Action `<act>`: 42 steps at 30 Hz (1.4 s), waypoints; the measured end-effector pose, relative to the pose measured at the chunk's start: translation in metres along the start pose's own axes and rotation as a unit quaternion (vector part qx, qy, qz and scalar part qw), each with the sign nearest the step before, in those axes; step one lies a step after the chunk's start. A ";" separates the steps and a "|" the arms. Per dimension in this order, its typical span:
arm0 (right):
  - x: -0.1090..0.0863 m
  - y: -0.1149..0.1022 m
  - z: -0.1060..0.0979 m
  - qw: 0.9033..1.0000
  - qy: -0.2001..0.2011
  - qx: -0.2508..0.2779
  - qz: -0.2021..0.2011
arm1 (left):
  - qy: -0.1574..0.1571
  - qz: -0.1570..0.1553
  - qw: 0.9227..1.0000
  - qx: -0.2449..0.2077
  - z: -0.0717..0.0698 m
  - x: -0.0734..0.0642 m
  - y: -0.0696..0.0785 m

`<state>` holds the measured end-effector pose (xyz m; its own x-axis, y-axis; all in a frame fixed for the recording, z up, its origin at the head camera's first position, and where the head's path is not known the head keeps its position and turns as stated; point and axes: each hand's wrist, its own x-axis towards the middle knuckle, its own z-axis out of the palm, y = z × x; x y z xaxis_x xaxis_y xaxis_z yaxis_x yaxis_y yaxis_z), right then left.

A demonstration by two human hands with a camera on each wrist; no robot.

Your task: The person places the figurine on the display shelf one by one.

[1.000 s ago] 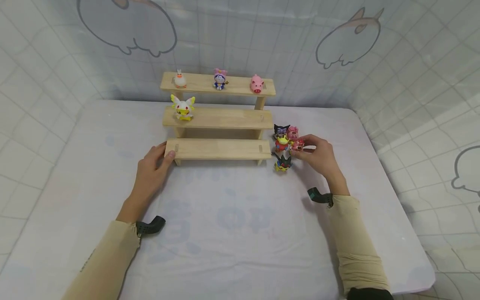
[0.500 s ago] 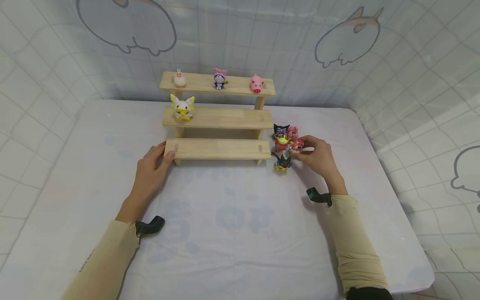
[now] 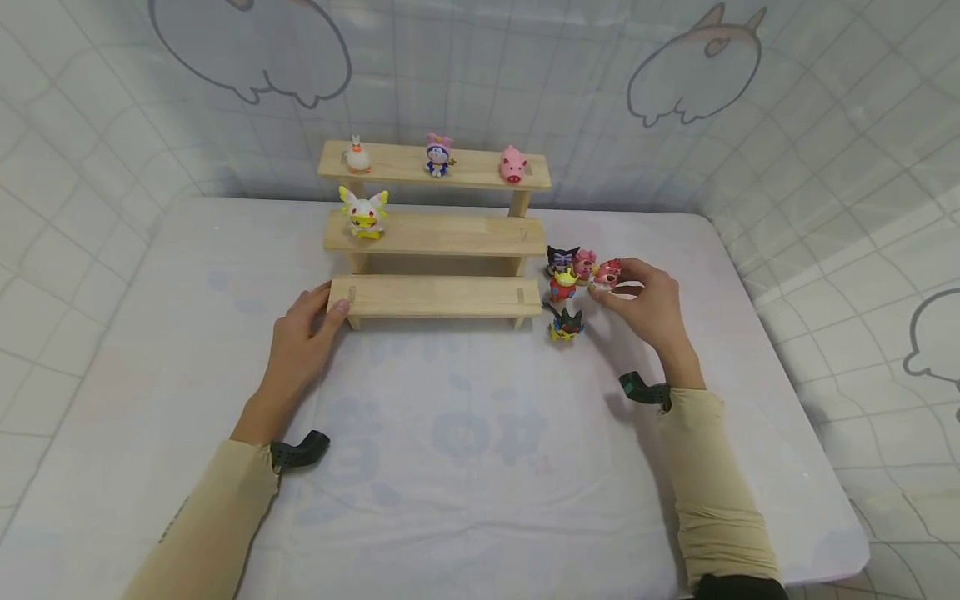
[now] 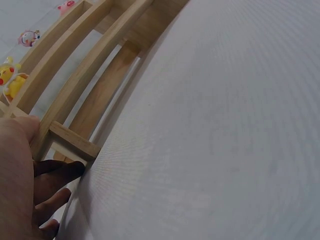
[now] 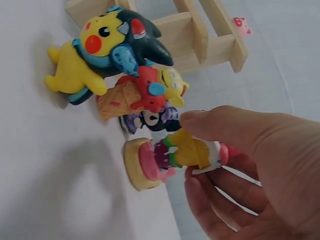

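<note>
A three-tier wooden display stand (image 3: pixel 435 297) stands on the table. My left hand (image 3: pixel 300 342) grips the left end of its lowest step, thumb on top; in the left wrist view the fingers (image 4: pixel 52 182) curl beside the step's leg. My right hand (image 3: pixel 652 308) pinches a small red-and-white figurine (image 3: pixel 604 276) between thumb and fingers, right of the stand. Close by stand a pink figurine (image 3: pixel 584 263), a dark-eared figurine (image 3: pixel 560 260), a yellow-and-red figurine (image 3: pixel 563 286) and a yellow figurine with a dark hood (image 3: pixel 566 325).
On the top step stand a white duck figurine (image 3: pixel 357 157), a blue-and-pink figurine (image 3: pixel 438 156) and a pink pig figurine (image 3: pixel 513 165). A white-and-yellow figurine (image 3: pixel 364 213) sits at the middle step's left end. A white cloth (image 3: pixel 465 500) covers the table.
My right hand has drawn the red-and-white figurine slightly right and away from the group. My left hand keeps its grip on the stand.
</note>
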<state>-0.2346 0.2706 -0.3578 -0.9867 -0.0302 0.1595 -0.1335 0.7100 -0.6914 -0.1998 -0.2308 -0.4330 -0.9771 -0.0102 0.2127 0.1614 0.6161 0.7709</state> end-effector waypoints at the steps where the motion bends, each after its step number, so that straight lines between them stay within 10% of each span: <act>1: 0.000 -0.001 -0.001 1.000 0.006 0.005 -0.003 | 0.000 0.001 1.000 -0.001 0.000 0.000 0.000; 42: 0.000 -0.088 0.000 0.993 0.064 0.044 -0.093 | 0.000 0.002 1.000 -0.003 0.000 -0.002 -0.001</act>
<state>-0.2232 0.2079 -0.2972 -0.9253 -0.0618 0.3741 -0.3254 0.6358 -0.6999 -0.1986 -0.2313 -0.4346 -0.9767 -0.0076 0.2147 0.1653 0.6118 0.7736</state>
